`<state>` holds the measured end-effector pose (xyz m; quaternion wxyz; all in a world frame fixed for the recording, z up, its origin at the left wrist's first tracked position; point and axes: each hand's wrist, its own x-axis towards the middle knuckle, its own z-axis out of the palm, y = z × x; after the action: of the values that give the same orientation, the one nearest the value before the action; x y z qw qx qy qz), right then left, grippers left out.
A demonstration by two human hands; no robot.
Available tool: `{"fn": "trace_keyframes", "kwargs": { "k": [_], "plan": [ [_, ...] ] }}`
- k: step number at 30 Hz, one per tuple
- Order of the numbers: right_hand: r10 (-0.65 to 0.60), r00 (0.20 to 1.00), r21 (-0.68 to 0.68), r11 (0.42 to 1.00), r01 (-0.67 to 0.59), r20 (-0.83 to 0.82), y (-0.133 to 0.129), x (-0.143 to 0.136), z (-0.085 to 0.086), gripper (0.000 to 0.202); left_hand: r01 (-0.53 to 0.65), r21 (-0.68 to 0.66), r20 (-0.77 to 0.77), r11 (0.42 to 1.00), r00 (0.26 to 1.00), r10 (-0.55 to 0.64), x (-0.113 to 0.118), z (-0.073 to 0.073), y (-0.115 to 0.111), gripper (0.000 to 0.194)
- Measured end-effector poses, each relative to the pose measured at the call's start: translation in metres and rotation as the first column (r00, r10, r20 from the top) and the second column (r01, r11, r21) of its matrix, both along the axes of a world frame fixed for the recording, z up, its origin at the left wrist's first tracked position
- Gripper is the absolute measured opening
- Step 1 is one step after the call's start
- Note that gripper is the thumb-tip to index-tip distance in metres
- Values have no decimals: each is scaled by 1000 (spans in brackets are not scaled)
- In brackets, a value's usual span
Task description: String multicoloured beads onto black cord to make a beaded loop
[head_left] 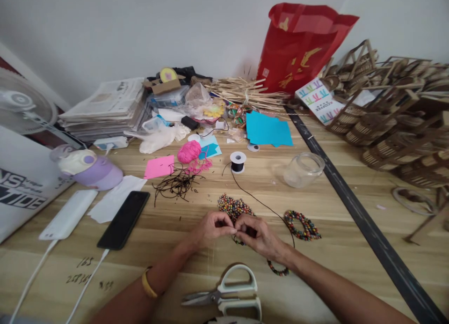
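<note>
My left hand and my right hand meet fingertip to fingertip, both closed in a pinch. A thin black cord shows just below the fingertips; whether a bead is also between them is hidden. Right behind the hands lies a heap of small multicoloured beads. Part of a beaded strand emerges under my right forearm. From a white spool of black cord, a length curves across the table to my right wrist. Finished-looking beaded loops lie to the right. White-handled scissors rest in front of me.
A glass jar stands right of the spool. Black cord scraps, pink yarn and a phone are on the left. Newspapers, a red bag and wooden baskets line the back and right.
</note>
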<state>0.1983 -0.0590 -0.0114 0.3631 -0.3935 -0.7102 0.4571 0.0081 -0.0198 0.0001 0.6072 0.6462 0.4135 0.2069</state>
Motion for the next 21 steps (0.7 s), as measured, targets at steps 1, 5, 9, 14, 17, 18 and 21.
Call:
{"fn": "trace_keyframes", "kwargs": {
  "k": [1,5,9,14,17,18,21],
  "plan": [
    [2,1000,-1,1000,-2,-2,0,0,0,14,3,-2,-1,1000,1000,-3,0,0,0,29],
    [-9,1000,-23,1000,9,-15,0,0,-1,14,4,5,-11,1000,1000,-4,-1,0,0,29],
    [-10,1000,21,1000,10,5,1,0,1,16,1,21,-9,1000,1000,-1,-1,3,1,26],
    [6,1000,67,998,-8,27,2,2,2,17,4,-13,12,1000,1000,-4,-2,5,3,29],
    [6,999,65,998,-9,40,3,3,3,17,-28,-37,46,999,998,30,-4,4,4,30],
    [1,999,65,998,-4,43,3,3,3,17,-45,-44,58,998,997,48,-4,4,4,31],
    [-15,999,82,997,12,36,3,4,4,19,-106,-19,71,994,992,107,-5,3,4,29]
  ]
}}
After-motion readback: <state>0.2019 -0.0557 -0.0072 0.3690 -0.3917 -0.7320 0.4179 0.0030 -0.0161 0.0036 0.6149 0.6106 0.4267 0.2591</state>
